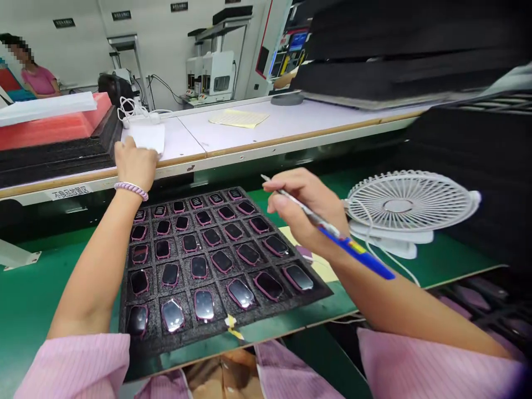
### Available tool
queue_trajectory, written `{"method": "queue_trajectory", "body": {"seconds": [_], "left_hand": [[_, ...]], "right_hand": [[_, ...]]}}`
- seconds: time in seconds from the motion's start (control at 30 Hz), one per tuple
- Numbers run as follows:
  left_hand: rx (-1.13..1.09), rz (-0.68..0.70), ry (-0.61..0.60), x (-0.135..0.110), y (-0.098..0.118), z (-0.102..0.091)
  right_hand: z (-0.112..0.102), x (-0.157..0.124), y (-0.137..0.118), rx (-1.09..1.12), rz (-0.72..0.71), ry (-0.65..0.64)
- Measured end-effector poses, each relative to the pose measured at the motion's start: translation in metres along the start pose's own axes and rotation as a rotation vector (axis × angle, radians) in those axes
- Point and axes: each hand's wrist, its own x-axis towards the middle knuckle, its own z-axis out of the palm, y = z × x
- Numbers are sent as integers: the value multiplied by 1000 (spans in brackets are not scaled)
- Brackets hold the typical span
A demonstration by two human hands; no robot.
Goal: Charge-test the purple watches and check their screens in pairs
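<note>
My left hand (136,163) reaches over the shelf's front edge, its fingers closed at the near edge of a small stack of white paper (147,137). In my right hand (311,205) is a pen (357,256) with a clear barrel and a blue end, its tip pointing left. Between my arms a black foam tray (187,341) lies on the green bench, with rows of dark watch-like devices (203,305) in pinkish-purple frames in its compartments. A bit of yellow tape (235,327) sticks to the tray's front edge.
A white fan (397,205) with a cable lies right of the tray, near a yellow sheet (328,269). The raised shelf (195,147) holds red and black foam (50,130) on the left, another yellow sheet (239,118), and black foam stacks (394,77). A person (39,77) is far left.
</note>
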Motion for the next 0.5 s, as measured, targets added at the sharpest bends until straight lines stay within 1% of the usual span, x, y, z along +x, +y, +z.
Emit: {"method": "queue_trajectory", "body": {"seconds": [0.03,0.07,0.13,0.2,0.27,0.3,0.37,0.43,0.5], "left_hand": [[23,5,-72,3,-3,5],[37,12,-114,3,-7,8],[51,17,-130,-3,-15,11],[52,36,-117,-11,-22,12],[59,62,-110,-17,-26,13],[72,70,-104,-19,-27,14],[104,68,-93,-21,-27,16],[119,52,-78,-22,-26,17],[111,43,-51,-23,-26,17]], "right_hand": [[-3,-5,2,-36,-41,-22],[-6,-9,6,-61,-78,-35],[-8,-7,15,-92,-126,-67],[-3,10,26,-120,-154,-94],[12,42,36,-167,-134,-131],[23,63,39,-204,-78,-165],[51,109,42,-307,78,-227],[80,152,40,-463,276,-317],[106,186,36,-516,355,-375]]}}
